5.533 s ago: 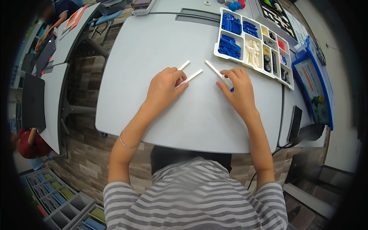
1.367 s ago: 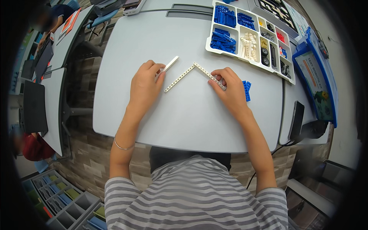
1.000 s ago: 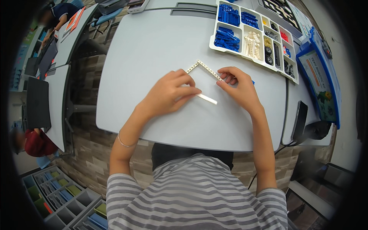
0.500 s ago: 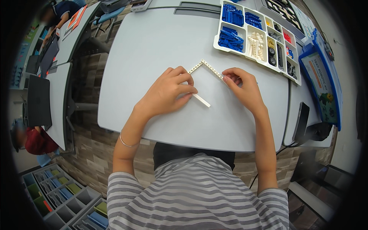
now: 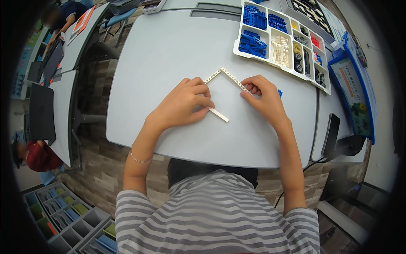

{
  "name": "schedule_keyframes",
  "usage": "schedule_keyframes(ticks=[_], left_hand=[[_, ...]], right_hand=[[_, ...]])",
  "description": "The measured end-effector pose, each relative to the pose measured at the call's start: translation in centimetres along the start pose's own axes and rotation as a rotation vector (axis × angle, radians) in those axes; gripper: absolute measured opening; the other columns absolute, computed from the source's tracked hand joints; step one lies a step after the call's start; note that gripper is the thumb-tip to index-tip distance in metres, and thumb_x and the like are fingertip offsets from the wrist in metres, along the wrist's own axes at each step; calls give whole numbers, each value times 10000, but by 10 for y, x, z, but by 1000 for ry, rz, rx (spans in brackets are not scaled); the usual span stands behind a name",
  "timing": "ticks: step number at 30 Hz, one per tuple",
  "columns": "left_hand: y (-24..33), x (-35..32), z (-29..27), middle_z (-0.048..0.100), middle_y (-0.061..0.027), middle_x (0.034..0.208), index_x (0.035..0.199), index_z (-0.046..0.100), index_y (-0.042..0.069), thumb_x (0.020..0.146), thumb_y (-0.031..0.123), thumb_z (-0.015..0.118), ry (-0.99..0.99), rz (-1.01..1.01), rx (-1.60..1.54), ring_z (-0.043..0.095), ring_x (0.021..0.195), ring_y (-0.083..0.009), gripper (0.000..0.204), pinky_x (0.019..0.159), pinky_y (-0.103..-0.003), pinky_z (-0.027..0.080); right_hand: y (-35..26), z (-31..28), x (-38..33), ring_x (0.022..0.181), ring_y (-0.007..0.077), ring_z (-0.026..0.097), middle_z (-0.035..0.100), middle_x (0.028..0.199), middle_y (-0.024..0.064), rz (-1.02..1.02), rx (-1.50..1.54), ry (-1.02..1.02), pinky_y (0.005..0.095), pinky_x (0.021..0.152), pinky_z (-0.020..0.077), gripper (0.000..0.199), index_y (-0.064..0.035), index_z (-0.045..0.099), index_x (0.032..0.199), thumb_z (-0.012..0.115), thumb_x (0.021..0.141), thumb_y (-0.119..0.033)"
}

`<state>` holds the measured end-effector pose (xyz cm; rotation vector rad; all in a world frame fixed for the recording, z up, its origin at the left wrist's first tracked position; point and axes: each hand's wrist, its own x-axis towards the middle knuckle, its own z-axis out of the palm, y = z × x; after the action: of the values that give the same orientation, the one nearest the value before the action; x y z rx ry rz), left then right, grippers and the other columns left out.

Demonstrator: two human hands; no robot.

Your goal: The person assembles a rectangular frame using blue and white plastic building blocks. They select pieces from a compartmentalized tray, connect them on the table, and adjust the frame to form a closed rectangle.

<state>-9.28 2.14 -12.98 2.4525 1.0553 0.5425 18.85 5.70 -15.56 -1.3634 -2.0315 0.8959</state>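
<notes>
Above the grey-white table, two white perforated building beams meet at a corner that points away from me. My left hand is closed round the lower end of the left beam. A third white beam sticks out from under its fingers toward the lower right; how it joins the others is hidden by the hand. My right hand pinches the lower end of the right beam between thumb and fingers. Just beyond that hand, a small blue piece shows on the table.
A white sorting tray with blue, white, black and red pieces stands at the far right. Beside it are a blue-rimmed bin and a dark phone-like device. Two other people sit at tables on the left.
The third beam's free end has swung slightly toward me. My right hand has shifted a little left, and the blue piece beyond it now shows more. The view has shifted slightly.
</notes>
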Motion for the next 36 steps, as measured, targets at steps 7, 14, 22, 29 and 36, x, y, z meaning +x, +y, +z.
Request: schedule_keyframes(ticks=[7,14,22,29,36], left_hand=[[0,1,0,673,-13,961,917,800,106,792,60,758,-12,-8,-26,576,1025,-214,140,895,-355,450],[0,2,0,676,-11,954,942,794,111,806,63,756,-29,-20,-37,577,1030,-213,149,902,-355,454],[6,4,0,665,-43,897,1019,733,62,820,65,751,225,-187,-105,615,855,-218,200,786,-350,501],[-3,7,17,639,-71,858,1070,705,21,886,110,765,317,-473,-151,594,731,-170,213,667,-314,512],[1,12,25,667,-47,888,1068,698,1,956,132,725,271,-514,-272,604,755,-129,175,691,-302,526]], right_hand=[[2,3,0,821,160,577,641,918,47,-9,17,7,299,772,493,266,-34,738,1112,779,850,-65],[4,5,-1,870,257,649,656,989,96,-35,-10,-3,380,802,541,219,-52,712,1073,756,864,-99],[-1,14,-2,727,126,579,634,862,44,-48,86,157,271,675,495,220,-19,731,1075,770,865,-76],[-18,31,-14,803,266,660,671,920,122,59,219,134,378,751,532,259,-41,681,1111,741,876,-132],[-22,43,-17,638,85,580,614,811,24,-26,339,170,250,599,480,370,-12,635,1246,747,896,-55]])
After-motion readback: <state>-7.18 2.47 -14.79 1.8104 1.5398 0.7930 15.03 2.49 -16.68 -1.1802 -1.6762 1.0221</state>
